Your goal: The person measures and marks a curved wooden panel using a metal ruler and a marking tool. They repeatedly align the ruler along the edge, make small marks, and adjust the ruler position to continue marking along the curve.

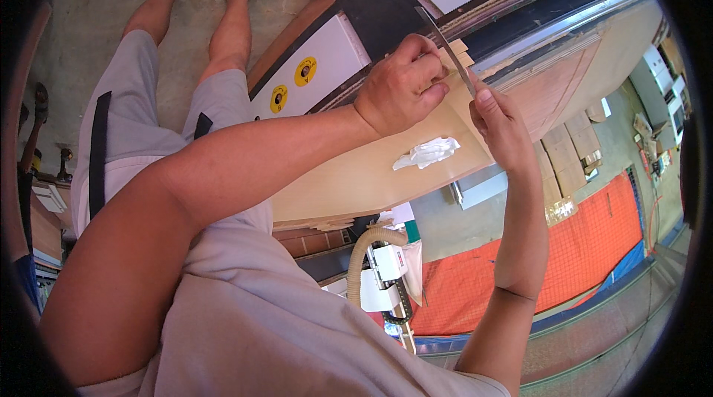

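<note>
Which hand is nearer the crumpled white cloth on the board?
Left. The left hand grips the metal strip just above the crumpled white cloth; the right hand pinches the strip slightly farther off, beside the cloth.

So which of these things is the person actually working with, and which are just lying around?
In use:
- thin metal strip, held between the left hand and right hand
- pale wooden board beneath the hands

Lying about:
- crumpled white rag on the board
- ribbed hose below the board
- orange netting on the floor
- stacked cardboard sheets

thin grey metal strip (445,44), tilted, pinched at both ends
</note>
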`<state>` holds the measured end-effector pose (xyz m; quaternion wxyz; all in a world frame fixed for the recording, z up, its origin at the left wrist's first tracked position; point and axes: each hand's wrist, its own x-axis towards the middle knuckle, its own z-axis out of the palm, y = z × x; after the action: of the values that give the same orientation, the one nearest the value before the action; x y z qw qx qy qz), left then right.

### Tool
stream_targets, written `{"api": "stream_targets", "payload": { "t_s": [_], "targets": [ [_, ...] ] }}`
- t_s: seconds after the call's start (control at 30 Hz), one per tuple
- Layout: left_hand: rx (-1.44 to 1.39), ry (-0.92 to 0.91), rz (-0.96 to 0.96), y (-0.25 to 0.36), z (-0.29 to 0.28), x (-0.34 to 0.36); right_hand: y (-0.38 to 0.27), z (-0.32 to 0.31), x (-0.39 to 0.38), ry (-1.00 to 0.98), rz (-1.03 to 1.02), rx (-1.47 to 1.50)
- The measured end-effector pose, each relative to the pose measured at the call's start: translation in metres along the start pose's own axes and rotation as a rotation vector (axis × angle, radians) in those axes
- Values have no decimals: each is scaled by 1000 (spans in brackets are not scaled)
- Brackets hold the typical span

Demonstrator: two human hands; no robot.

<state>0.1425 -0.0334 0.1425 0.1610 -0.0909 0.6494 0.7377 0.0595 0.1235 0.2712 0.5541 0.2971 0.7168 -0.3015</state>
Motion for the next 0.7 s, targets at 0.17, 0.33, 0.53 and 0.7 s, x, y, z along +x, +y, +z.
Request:
{"api": "stream_targets", "payload": {
  "t_s": [0.17, 0.33, 0.53, 0.7],
  "targets": [
    [7, -7, -2, -2, 2, -2, 1, 0, 2, 3, -9, -49],
    [1, -7, -21, -2, 4, -2, 0, -1, 2, -4, -16, -36],
    [37, 19, -12, 1, 3, -2, -2, -3, 1, -16, 11, 37],
    [6, -5, 14, -2, 1, -2, -6, -12, 3, -109, 106, 144]
  ]
}}
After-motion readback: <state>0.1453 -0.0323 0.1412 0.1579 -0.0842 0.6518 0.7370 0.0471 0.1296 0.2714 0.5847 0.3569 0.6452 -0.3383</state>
